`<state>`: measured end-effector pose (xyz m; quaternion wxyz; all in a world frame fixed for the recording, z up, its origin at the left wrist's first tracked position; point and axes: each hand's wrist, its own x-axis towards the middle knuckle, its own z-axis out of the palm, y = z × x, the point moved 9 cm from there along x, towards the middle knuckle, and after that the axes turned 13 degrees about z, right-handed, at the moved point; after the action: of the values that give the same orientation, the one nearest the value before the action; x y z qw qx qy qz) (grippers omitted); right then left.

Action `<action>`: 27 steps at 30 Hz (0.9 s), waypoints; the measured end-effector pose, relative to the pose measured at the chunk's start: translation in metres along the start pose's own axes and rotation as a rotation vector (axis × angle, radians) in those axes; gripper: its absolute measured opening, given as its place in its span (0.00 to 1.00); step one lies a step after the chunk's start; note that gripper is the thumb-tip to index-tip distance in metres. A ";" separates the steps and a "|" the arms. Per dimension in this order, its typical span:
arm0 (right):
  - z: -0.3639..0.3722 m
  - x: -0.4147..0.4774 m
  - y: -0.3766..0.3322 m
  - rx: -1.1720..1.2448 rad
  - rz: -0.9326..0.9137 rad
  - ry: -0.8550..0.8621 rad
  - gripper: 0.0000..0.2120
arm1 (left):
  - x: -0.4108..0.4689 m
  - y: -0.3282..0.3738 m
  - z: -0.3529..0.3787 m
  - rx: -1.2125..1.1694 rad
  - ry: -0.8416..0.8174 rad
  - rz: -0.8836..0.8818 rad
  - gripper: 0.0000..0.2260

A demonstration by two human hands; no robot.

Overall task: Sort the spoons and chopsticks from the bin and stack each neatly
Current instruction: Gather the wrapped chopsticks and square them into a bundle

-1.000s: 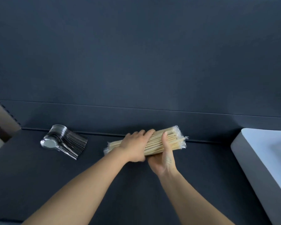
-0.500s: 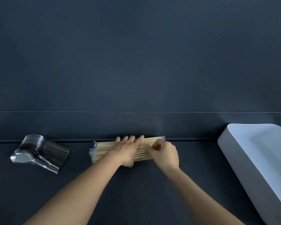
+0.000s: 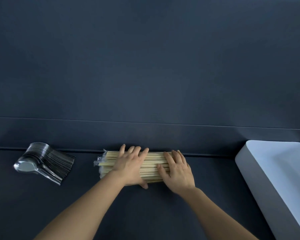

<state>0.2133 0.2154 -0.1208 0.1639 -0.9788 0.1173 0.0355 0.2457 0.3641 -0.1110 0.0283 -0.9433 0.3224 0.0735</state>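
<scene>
Under left hand (image 3: 130, 168) (right hand (image 3: 178, 173)), chopsticks (image 3: 153, 159)

Glossy metal spoons (image 3: 43, 161), wooden chopsticks (image 3: 152, 168)

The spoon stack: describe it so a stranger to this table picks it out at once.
Start at the dark table and follow its back edge to the far left, opposite the white bin. The spoon stack lies there, left of the pale chopsticks. It is the only shiny metal thing, its bowls nested and its handles fanned.
</scene>
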 end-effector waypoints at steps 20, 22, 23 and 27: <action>-0.007 -0.014 0.014 0.477 0.158 0.071 0.22 | -0.080 -0.070 0.039 -0.985 0.611 -0.538 0.23; -0.003 -0.012 0.013 0.461 0.147 0.017 0.25 | -0.078 -0.069 0.043 -1.005 0.598 -0.526 0.24; 0.000 -0.011 0.013 0.464 0.146 -0.021 0.27 | -0.077 -0.069 0.045 -1.023 0.597 -0.519 0.24; -0.002 -0.013 0.014 0.419 0.099 0.001 0.33 | -0.083 -0.081 0.035 -0.937 0.687 -0.539 0.25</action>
<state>0.1978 0.2049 -0.1213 0.3617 -0.9165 0.1699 0.0177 0.2266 0.4814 -0.1320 -0.4746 -0.8734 -0.0017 -0.1094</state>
